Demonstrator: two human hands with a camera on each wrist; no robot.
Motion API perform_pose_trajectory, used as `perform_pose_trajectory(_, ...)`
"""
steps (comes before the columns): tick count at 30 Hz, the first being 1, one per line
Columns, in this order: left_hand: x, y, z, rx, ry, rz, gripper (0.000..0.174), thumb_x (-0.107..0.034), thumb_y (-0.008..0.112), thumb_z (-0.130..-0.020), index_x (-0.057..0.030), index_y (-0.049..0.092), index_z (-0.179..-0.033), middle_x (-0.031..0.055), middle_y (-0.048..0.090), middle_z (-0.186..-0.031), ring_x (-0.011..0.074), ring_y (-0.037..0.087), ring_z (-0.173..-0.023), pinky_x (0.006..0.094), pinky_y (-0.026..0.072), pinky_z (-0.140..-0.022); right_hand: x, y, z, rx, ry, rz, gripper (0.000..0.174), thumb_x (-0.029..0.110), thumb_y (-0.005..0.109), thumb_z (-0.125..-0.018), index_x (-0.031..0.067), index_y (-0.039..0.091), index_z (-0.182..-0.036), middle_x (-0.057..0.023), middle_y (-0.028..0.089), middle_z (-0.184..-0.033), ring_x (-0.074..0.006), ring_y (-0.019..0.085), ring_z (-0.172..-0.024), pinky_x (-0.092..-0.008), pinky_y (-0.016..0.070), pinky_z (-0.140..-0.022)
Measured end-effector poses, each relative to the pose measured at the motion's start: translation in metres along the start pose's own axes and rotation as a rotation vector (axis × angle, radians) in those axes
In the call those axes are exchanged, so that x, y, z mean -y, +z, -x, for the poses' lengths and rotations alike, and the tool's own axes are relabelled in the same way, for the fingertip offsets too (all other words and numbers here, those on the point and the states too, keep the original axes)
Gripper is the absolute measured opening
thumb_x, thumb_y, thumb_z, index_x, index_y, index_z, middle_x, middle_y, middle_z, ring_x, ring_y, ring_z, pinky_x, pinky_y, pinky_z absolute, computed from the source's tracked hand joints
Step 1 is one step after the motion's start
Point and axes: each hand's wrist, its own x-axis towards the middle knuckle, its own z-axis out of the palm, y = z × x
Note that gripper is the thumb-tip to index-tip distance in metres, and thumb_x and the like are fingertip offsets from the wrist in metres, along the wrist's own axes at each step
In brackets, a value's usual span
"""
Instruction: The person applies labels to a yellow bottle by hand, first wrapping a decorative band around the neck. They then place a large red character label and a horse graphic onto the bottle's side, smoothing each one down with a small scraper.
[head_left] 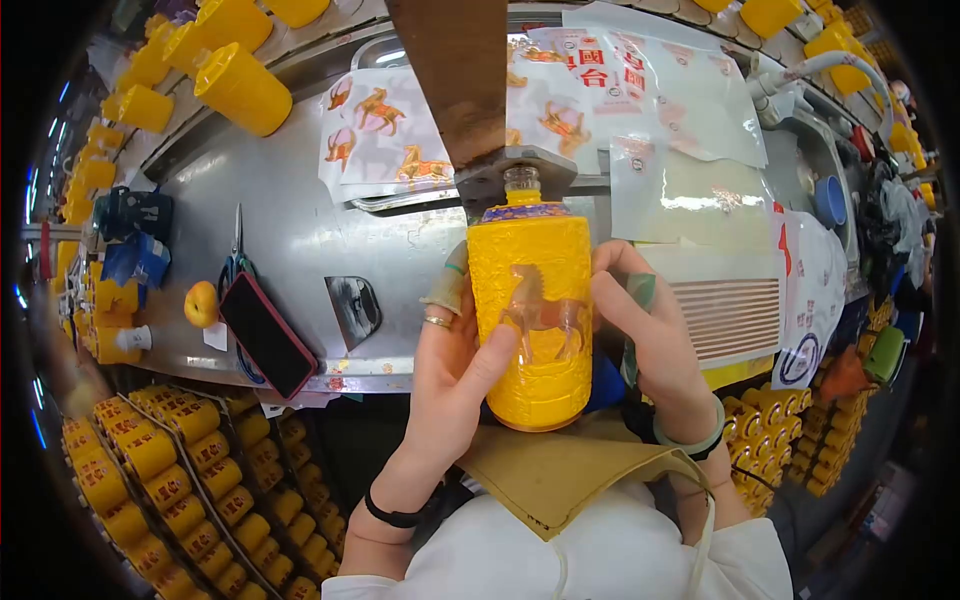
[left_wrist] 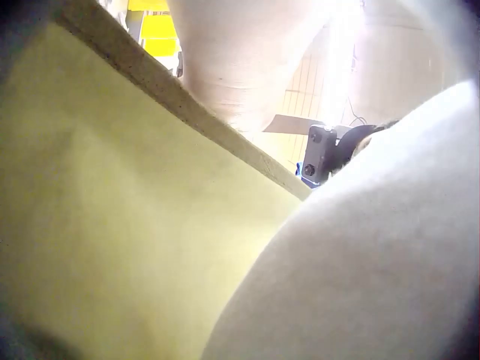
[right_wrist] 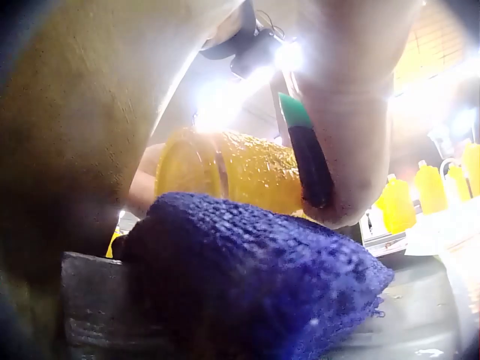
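A yellow bottle [head_left: 535, 390] with a clear glass neck and a blue patterned shoulder is between both hands, its base toward the person. A brown horse decal [head_left: 545, 312] lies on its front. My left hand [head_left: 450, 375] grips the bottle's left side, thumb on the front by the decal, other fingers partly hidden behind; a finger cover and ring show. On the right side, my right hand [head_left: 650, 325] holds the bottle with bent fingers and thumb. A green and dark flat strip [right_wrist: 307, 150] is tucked along that hand. Below the bottle lies a blue towel [right_wrist: 262, 277].
A brown post [head_left: 450, 70] ends at the bottle's neck. Horse decal sheets [head_left: 375, 130] lie behind it. On the metal table [head_left: 290, 190] at left are a phone [head_left: 268, 335], scissors [head_left: 236, 262] and an apple [head_left: 201, 304]. Several yellow bottles [head_left: 243, 90] stand at the back left.
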Motion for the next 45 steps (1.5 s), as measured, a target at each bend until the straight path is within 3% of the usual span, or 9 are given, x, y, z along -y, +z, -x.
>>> perform_pose_trajectory(6, -0.005, 0.005, -0.002, -0.024, -0.006, -0.047, 0.070, -0.007, 0.058, -0.105, 0.0017, 0.021, -0.163, 0.0163, 0.038, -0.162, 0.0262, 0.039, -0.150, 0.0415, 0.0294, -0.124, 0.001, 0.001, 0.001, 0.012, -0.010, -0.009, 0.015, 0.017, 0.068, -0.103, 0.0074, 0.057, -0.109, 0.0054, 0.052, -0.093, -0.0039, 0.048, -0.086, -0.0218, 0.0416, -0.077)
perform_pose_trajectory(11, -0.005, 0.010, -0.004, -0.042, -0.025, -0.058, 0.066, -0.011, 0.059, -0.106, 0.0008, 0.025, -0.161, 0.0151, 0.042, -0.158, 0.0252, 0.043, -0.146, 0.0418, 0.0322, -0.122, -0.002, 0.005, 0.001, 0.010, -0.086, 0.028, 0.024, 0.011, 0.075, -0.097, 0.0074, 0.055, -0.109, 0.0056, 0.051, -0.092, -0.0037, 0.049, -0.087, -0.0210, 0.0421, -0.077)
perform_pose_trajectory(29, -0.004, 0.013, -0.003, -0.066, -0.037, -0.078, 0.062, -0.013, 0.057, -0.107, -0.0001, 0.027, -0.160, 0.0155, 0.044, -0.156, 0.0252, 0.044, -0.145, 0.0415, 0.0330, -0.121, -0.005, 0.006, -0.001, 0.002, -0.069, 0.025, 0.026, 0.014, 0.077, -0.096, 0.0080, 0.054, -0.108, 0.0051, 0.049, -0.090, -0.0046, 0.047, -0.086, -0.0215, 0.0416, -0.078)
perform_pose_trajectory(33, -0.002, 0.010, -0.003, -0.073, -0.042, -0.095, 0.063, -0.014, 0.058, -0.107, -0.0003, 0.026, -0.160, 0.0152, 0.044, -0.156, 0.0250, 0.044, -0.144, 0.0416, 0.0330, -0.122, -0.004, 0.003, -0.001, 0.012, -0.078, 0.013, 0.023, 0.015, 0.074, -0.099, 0.0078, 0.055, -0.109, 0.0053, 0.051, -0.092, -0.0045, 0.047, -0.087, -0.0218, 0.0420, -0.079)
perform_pose_trajectory(38, -0.001, 0.009, -0.002, -0.085, -0.043, -0.113, 0.064, -0.015, 0.058, -0.106, -0.0004, 0.026, -0.160, 0.0155, 0.044, -0.156, 0.0252, 0.044, -0.145, 0.0420, 0.0330, -0.122, -0.002, -0.007, 0.000, 0.042, 0.053, -0.110, 0.016, 0.018, 0.068, -0.104, 0.0067, 0.059, -0.111, 0.0056, 0.054, -0.095, -0.0047, 0.049, -0.090, -0.0225, 0.0429, -0.080)
perform_pose_trajectory(45, -0.002, 0.010, -0.002, -0.082, -0.050, -0.082, 0.066, -0.017, 0.059, -0.107, -0.0004, 0.025, -0.161, 0.0160, 0.043, -0.157, 0.0255, 0.043, -0.146, 0.0423, 0.0327, -0.122, -0.012, 0.000, -0.002, 0.021, -0.098, 0.049, 0.022, 0.018, 0.074, -0.099, 0.0060, 0.059, -0.109, 0.0036, 0.052, -0.092, -0.0055, 0.048, -0.088, -0.0227, 0.0428, -0.080)
